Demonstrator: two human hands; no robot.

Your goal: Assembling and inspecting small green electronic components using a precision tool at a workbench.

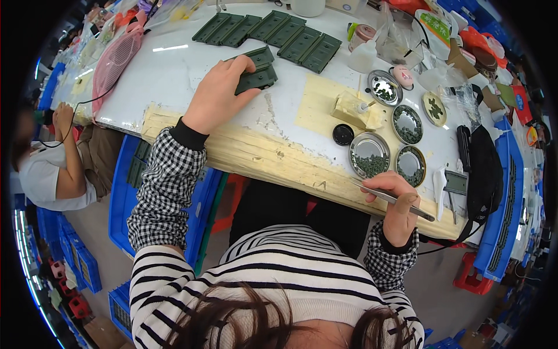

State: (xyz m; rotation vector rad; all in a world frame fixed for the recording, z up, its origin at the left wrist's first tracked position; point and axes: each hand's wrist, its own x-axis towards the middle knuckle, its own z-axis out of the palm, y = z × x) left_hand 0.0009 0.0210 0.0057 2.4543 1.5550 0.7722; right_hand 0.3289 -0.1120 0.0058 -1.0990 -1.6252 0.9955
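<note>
My left hand (pixel 216 96) reaches over the table, thumb and fingers around the near-left side of a dark green moulded plastic panel (pixel 263 77). A second green piece (pixel 260 56) lies just beyond it, partly covered by my fingers. My right hand (pixel 398 209) holds metal tweezers (pixel 386 196) at the table's front edge, their tips pointing left. Close beyond them stands a round metal dish (pixel 351 154) of small green parts (pixel 372 165). Another round dish (pixel 422 168) of similar parts is beside the right hand. Nothing shows between the tweezer tips.
Green panels (pixel 308 47) lie in rows at the back. More small dishes, a black cap (pixel 343 134) and a tape-covered block (pixel 351 111) stand to the right. A black bag (pixel 485 168) hangs at the right edge. Blue crates (pixel 119 203) flank the table; a person (pixel 61 168) sits left.
</note>
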